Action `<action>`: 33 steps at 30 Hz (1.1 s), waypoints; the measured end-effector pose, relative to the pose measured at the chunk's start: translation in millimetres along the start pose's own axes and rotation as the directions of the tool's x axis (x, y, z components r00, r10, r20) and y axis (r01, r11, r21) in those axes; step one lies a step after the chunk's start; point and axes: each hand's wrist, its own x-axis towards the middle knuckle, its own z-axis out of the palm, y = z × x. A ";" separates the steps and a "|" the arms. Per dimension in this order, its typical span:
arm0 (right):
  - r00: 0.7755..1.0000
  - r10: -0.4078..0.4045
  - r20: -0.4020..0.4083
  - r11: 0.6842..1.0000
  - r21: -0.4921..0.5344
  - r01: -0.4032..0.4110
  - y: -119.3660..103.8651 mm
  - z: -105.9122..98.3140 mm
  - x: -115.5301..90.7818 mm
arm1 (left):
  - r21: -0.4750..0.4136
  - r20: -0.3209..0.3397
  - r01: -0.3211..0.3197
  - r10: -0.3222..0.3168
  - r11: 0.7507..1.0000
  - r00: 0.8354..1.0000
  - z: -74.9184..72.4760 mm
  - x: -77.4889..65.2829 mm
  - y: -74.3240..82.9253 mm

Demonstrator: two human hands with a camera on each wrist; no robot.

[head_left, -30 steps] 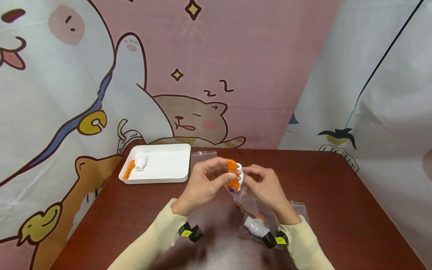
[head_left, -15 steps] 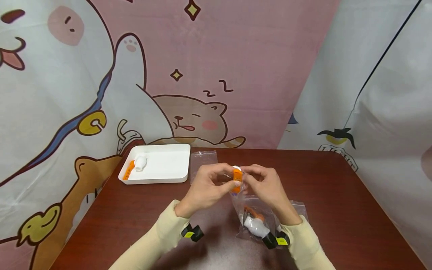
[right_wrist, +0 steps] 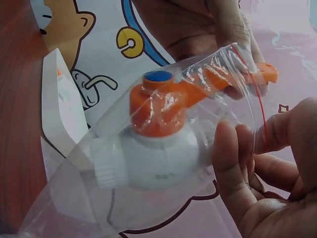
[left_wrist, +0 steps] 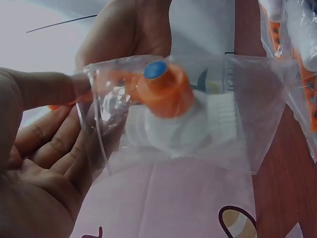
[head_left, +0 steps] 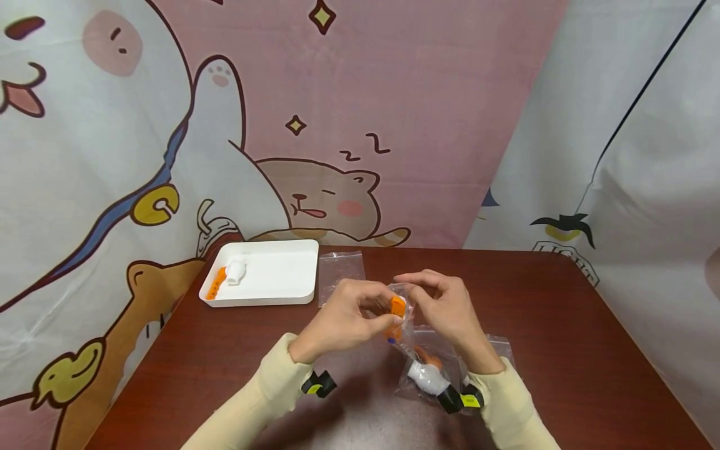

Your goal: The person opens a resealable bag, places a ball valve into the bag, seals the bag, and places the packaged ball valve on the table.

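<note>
A white plastic ball valve (right_wrist: 161, 156) with an orange lever handle (right_wrist: 203, 87) and a blue cap sits inside a clear zip bag (left_wrist: 257, 119). The handle's end pokes out past the bag's red-lined mouth in the right wrist view. My left hand (head_left: 345, 319) pinches the valve by this handle end. At the bag's mouth, my right hand (head_left: 447, 312) pinches the plastic between thumb and fingers. Both hands hold the bag above the table, where the head view shows the valve partly hidden behind left fingers.
Another bagged white and orange valve (head_left: 427, 377) lies below my right hand. A white tray (head_left: 284, 272) at the back left carries a loose valve (head_left: 233, 273) with an orange handle. Beside it a flat clear bag (head_left: 340, 265) rests on the brown table (head_left: 568, 350).
The valve has turned in my left fingers and sits lower, with the bag now around it. My right index finger has straightened and shifted left over the bag's mouth.
</note>
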 end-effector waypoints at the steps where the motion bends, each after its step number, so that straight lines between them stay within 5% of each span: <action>1: 1.000 -0.002 -0.001 1.000 -0.007 0.002 -0.3 -0.1 -0.1 | 0.013 0.011 0.006 -0.006 1.000 1.000 0.1 -0.1 -3.4; 11: 0.999 -0.036 0.014 0.999 -0.009 0.037 1.8 0.8 0.3 | 0.059 0.027 -0.040 0.038 0.997 0.999 -2.7 -2.2 -17.8; 23: 0.985 -0.153 0.085 0.987 0.061 0.148 34.9 3.4 8.1 | 0.033 -0.172 -0.063 0.067 0.997 0.983 -22.2 -4.9 9.8; 28: 0.974 -0.180 0.139 0.981 0.096 0.168 26.8 1.3 6.5 | 0.084 -0.105 -0.018 0.026 0.996 0.994 -25.1 -3.9 10.6; 33: 0.969 -0.160 0.186 0.983 0.115 0.140 1.8 -3.1 0.9 | 0.217 -0.078 -0.015 0.032 0.976 0.996 -14.6 -2.0 -15.0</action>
